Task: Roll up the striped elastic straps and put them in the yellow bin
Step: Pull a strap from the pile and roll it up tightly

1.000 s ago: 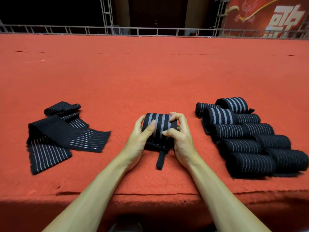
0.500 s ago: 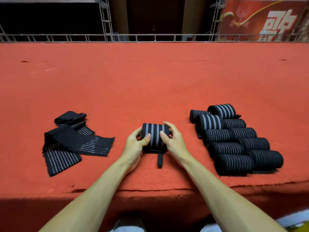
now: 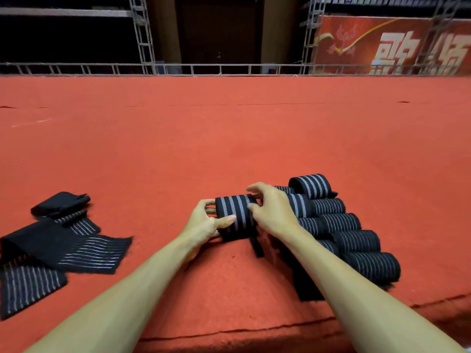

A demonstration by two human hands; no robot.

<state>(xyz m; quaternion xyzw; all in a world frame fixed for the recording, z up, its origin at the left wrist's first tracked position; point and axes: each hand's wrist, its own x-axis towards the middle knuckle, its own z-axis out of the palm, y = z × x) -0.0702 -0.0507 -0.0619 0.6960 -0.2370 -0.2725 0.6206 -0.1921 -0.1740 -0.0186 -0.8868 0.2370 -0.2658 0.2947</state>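
Gripping one roll [image 3: 237, 216], both hands clamp its ends, left [image 3: 204, 221] and right [image 3: 272, 212]. Many rolls [image 3: 356, 240] lie stacked beside it; flat straps [image 3: 58, 248] remain unrolled, and no bin is visible.

The rolled strap [image 3: 238, 216] sits on the carpeted platform [image 3: 229, 138], right between the left hand [image 3: 204, 222] and the right hand [image 3: 272, 210], both gripping it. Just past the right hand is a stack of rolls [image 3: 356, 240] (the arm hides part, so it might be touching the held one). Well off beyond the left hand lie the flat straps [image 3: 63, 248], overlapping. A railing [image 3: 229, 68] runs far ahead of both hands.
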